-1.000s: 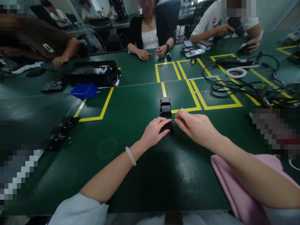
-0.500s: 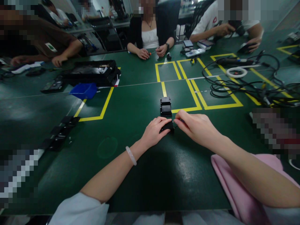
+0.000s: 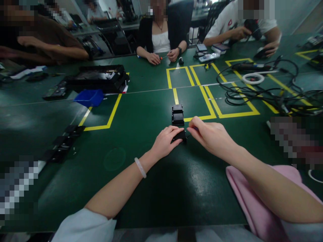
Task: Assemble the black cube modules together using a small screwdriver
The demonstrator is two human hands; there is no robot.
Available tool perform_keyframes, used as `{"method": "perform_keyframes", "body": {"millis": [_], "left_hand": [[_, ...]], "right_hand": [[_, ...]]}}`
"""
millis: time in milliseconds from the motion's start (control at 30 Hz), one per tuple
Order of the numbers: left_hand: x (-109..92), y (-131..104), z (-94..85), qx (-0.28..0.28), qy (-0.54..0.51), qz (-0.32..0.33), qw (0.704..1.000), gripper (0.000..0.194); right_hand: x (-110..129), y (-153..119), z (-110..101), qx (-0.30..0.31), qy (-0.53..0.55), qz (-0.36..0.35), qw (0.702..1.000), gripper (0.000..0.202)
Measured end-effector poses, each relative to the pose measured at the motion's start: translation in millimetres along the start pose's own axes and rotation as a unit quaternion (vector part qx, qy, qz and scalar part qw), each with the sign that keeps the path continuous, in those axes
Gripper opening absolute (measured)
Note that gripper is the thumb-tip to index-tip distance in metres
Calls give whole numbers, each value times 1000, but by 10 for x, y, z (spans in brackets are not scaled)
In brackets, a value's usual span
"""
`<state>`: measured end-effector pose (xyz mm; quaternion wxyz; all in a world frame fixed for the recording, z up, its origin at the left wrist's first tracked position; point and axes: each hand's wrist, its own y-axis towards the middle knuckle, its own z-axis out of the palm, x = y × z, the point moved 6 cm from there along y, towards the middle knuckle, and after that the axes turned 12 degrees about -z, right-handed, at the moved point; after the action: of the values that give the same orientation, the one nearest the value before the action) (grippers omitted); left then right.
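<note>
In the head view my left hand (image 3: 165,140) curls around a small black block (image 3: 180,135) on the green table, thumb at its near side and fingers over its far side. My right hand (image 3: 210,132) is pinched just right of the block. From its fingertips a thin dark rod-like tool (image 3: 188,136) reaches toward the block's right side; most of it is hidden, and whether its tip touches cannot be made out. Directly beyond the held block stand two similar black blocks (image 3: 178,116) in a line.
Several black blocks (image 3: 66,143) lie at left, near a blue bin (image 3: 89,97) and a black casing (image 3: 101,79). Coiled black cables (image 3: 242,94) spread at right. Pink cloth (image 3: 262,188) lies under my right forearm. Co-workers sit across the table, one (image 3: 160,37) directly opposite.
My hands, the held block and the thin tool stay almost unchanged. The co-worker at far left has raised a hand off the table. The view shifts very slightly.
</note>
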<state>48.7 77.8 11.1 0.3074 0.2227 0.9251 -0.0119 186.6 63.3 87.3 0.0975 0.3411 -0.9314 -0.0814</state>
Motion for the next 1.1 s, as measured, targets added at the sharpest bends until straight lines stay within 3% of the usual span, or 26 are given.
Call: {"method": "perform_keyframes", "body": {"millis": [267,400,933,1100], "left_hand": [[1,0,-2,2,-2,1,1000,42],[4,0,1,1,-1,1,1000,39],[6,-4,5,-5,3,2,1000,41],[5,-5,4,-4,2,1,1000,39]], "right_hand": [[35,2,-59,-13,-13,8,1000,15],[25,7,-41,10,-27,3,1000,25],[36,-2,-76,-10,-2,-2,1000,19],[42,0,-41,22,-11,-7,1000,28]]}}
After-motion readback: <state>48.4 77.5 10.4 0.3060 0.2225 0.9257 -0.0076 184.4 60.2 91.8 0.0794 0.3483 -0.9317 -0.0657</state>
